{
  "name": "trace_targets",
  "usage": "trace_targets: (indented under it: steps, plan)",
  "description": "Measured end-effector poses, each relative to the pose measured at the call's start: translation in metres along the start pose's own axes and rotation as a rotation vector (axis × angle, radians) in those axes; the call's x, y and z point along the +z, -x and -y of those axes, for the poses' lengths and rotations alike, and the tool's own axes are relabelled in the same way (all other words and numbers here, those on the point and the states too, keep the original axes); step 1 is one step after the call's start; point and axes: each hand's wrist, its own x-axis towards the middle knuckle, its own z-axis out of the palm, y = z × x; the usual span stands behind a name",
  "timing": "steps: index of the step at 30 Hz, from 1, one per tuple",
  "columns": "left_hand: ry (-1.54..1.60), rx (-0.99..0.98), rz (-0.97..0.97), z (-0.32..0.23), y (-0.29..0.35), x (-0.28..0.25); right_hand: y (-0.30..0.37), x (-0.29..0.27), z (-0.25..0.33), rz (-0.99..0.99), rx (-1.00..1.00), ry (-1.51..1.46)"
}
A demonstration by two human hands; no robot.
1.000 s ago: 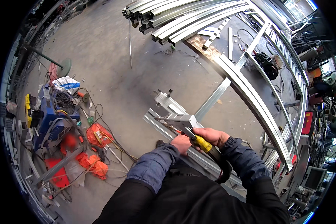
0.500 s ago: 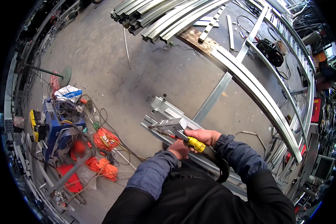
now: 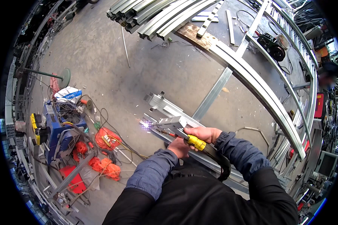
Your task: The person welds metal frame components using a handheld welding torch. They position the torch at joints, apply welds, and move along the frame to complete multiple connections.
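My right hand [image 3: 204, 133] is closed over the rear of a grey welding gun [image 3: 173, 122], beside its yellow collar [image 3: 196, 143]. Just below, my left hand [image 3: 179, 147] is curled against the gun's underside, its fingertips partly hidden. A thick black cable [image 3: 226, 165] curves back from the collar. At the gun's tip a bright violet-white spark [image 3: 146, 125] glows on the end of a galvanized steel profile [image 3: 157, 139], and small sparks fly off. Alongside, a second steel profile [image 3: 169, 109] with short upright pieces at its end lies roughly parallel.
To the left stands a blue machine [image 3: 62, 127] with cables, orange plastic bags [image 3: 108, 138] and a red panel [image 3: 72, 179] near it. Long steel tubes [image 3: 154, 18] are stacked at the far side. A steel frame [image 3: 261, 88] spans the right; a crossbar [image 3: 214, 92] runs toward me.
A bright spark has appeared at the gun's tip, with bits flying. The gun and both hands have shifted only slightly; the view has moved a little.
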Motion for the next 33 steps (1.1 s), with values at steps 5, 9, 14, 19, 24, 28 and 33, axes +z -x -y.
trace_targets:
  steps: [5,9,14,19,24,28,33]
  plan:
    - [0.007,0.011,0.011,0.001,-0.001,-0.001,-0.002,-0.004,-0.004,0.004,0.001,0.006]
    - [0.027,0.010,-0.015,0.001,-0.003,0.003,-0.001,-0.006,-0.007,0.018,-0.016,0.012]
    - [-0.043,0.026,0.022,0.002,-0.005,0.006,-0.004,-0.010,-0.013,0.010,-0.006,-0.008]
    - [-0.003,-0.020,0.044,0.001,-0.007,0.005,-0.001,-0.006,-0.012,0.013,-0.029,-0.014]
    - [-0.080,0.030,-0.005,0.003,-0.006,0.011,0.000,-0.008,-0.015,0.011,-0.027,0.003]
    - [-0.073,0.007,0.031,0.003,-0.007,0.012,-0.004,-0.013,-0.021,0.014,-0.032,0.003]
    - [-0.102,0.006,0.054,0.002,-0.006,0.009,-0.004,-0.016,-0.025,0.019,-0.022,0.002]
